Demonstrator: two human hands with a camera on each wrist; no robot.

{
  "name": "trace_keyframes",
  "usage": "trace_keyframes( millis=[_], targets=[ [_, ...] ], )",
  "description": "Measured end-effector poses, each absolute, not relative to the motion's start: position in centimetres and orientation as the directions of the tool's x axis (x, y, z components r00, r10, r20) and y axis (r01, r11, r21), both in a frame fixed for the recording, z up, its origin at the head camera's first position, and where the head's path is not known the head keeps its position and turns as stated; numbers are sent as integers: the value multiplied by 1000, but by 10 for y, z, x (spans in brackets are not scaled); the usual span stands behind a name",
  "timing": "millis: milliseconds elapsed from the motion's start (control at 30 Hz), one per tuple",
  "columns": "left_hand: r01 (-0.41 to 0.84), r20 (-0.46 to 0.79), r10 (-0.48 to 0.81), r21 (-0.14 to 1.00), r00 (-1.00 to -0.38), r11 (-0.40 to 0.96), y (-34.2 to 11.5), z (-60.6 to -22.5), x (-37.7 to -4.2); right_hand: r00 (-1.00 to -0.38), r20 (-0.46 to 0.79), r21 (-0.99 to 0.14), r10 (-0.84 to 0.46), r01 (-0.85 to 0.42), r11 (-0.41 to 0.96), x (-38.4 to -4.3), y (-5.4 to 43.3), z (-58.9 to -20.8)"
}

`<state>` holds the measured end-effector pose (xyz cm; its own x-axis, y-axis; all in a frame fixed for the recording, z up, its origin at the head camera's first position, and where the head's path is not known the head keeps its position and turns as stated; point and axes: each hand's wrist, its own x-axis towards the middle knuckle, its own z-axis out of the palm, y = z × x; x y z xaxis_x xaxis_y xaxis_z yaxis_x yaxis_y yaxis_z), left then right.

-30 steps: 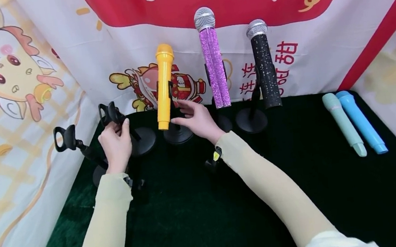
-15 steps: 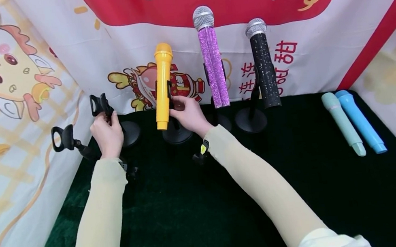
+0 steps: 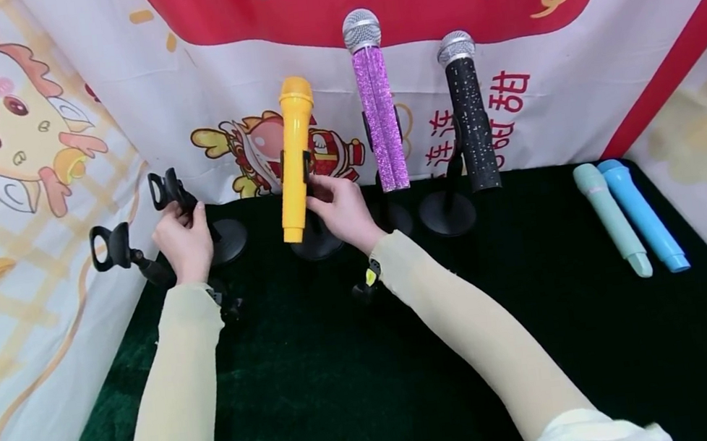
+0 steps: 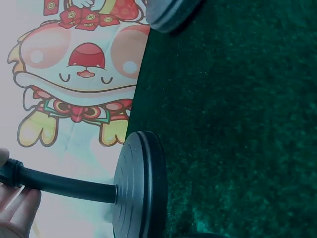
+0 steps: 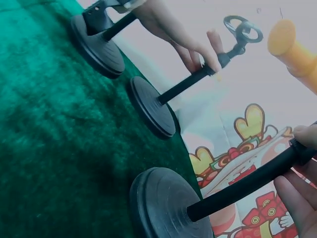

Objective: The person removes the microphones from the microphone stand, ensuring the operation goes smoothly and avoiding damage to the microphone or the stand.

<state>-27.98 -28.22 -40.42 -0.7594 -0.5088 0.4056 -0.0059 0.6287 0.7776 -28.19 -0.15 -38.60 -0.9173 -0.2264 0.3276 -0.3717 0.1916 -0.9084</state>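
In the head view my left hand (image 3: 184, 243) grips the upper stem of a black desk microphone stand (image 3: 229, 240), whose clip holds no microphone. The left wrist view shows that stand's stem (image 4: 69, 186) between my fingers and its round base on the cloth. My right hand (image 3: 346, 210) pinches the neck of another stand, just behind the yellow microphone (image 3: 296, 161) seated in its clip. In the right wrist view this second stand's round base (image 5: 168, 208) appears to rest on the cloth, and the yellow microphone is partly cut off by the frame's edge.
A stand with an empty clip (image 3: 111, 248) is at far left. Right of the yellow microphone, stands carry a purple glitter microphone (image 3: 381, 119) and a black speckled microphone (image 3: 473, 123). A mint microphone (image 3: 612, 220) and blue microphone (image 3: 644, 216) lie on the green cloth (image 3: 358, 380).
My left hand has moved left with the empty stand. My right hand's fingers have closed on the yellow microphone's stand, and that microphone has shifted slightly right and down.
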Motion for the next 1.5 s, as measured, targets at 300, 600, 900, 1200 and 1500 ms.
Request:
trace_keyframes(
  millis=[300,600,900,1200,1500],
  targets=[
    [136,476,-473,797,-742,589,-265,-416,-263,-881,382,-886,-280,-435,159,-256,26,-386],
    [227,484,-500,842,-719,489,-252,-407,-229,-863,374,-896,-341,-430,106,-225,54,-385],
    [333,483,-463,867,-743,370,-222,-384,-195,-854,386,-890,-350,-445,103,-206,85,-385],
    [508,594,-239,793,-769,336,-171,-377,-166,-845,385,-877,-370,-460,140,-188,106,-388],
    [546,583,-41,782,-812,299,-134,-388,-156,-845,382,-876,-373,-460,145,-173,126,-387]
  ],
)
